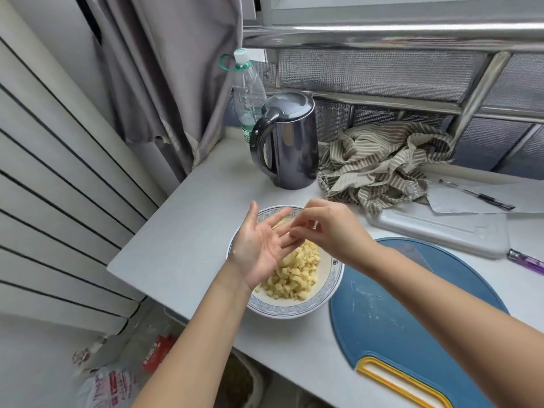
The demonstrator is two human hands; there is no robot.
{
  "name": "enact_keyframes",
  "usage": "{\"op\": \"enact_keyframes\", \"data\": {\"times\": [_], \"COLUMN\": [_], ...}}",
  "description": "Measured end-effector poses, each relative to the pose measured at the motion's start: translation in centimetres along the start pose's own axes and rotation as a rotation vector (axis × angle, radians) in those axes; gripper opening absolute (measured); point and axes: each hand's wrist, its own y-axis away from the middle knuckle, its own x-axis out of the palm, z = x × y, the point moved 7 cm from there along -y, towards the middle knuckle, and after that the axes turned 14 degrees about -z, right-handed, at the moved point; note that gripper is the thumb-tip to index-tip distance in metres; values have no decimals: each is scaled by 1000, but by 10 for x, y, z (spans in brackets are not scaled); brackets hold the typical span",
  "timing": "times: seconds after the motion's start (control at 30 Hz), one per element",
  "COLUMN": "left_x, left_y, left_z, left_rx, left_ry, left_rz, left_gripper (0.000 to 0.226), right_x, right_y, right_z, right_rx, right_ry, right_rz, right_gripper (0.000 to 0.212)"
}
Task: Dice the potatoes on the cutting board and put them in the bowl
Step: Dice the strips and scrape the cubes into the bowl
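A white bowl with a blue patterned rim (329,293) stands near the table's left edge, holding a heap of small pale yellow potato dice (294,275). My left hand (262,245) hovers over the bowl, palm up, fingers spread. My right hand (326,228) is above the bowl too, its fingertips pinching at the left hand's fingers; a tiny pale bit may be between them. The blue cutting board (406,313) with a yellow handle lies right of the bowl, with only wet smears on it. A knife blade (412,251) lies on the board, half hidden by my right arm.
A dark electric kettle (287,145) and a plastic bottle (248,92) stand behind the bowl. A crumpled striped cloth (382,163), a white plastic lid (441,231), paper with a pen (477,194) and a purple lighter (527,262) lie to the right. Left table edge runs close to the bowl.
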Motion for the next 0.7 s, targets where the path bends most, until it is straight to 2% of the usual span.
{"op": "enact_keyframes", "data": {"times": [0.1, 0.23, 0.37, 0.43, 0.53, 0.57, 0.63, 0.7], "left_x": [-4, -9, -20, -26, -33, -33, -32, -30], "left_y": [-2, -4, -5, -7, -5, -5, -5, -6], "left_z": [-1, -2, -13, -21, -34, -36, -40, -45], "left_rx": [0, -10, 31, 123, 333, 390, 479, 554], "left_ry": [-25, -29, -27, -163, -453, -521, -648, -763], "left_rz": [-14, -45, -96, -164, -331, -367, -432, -516], "left_gripper": [75, 74, 66, 58, 46, 46, 46, 41], "right_x": [6, 9, 16, 18, 16, 15, 14, 11], "right_y": [-4, -8, -6, -2, -2, -3, -7, -11], "right_z": [0, -4, -32, -43, -49, -49, -42, -31], "right_rx": [-9, -29, 47, 128, 250, 267, 263, 252], "right_ry": [49, 107, 284, 320, 327, 332, 308, 241], "right_rz": [109, 144, 226, 262, 206, 186, 172, 137], "right_gripper": [8, 8, 8, 8, 28, 29, 7, 5]}}
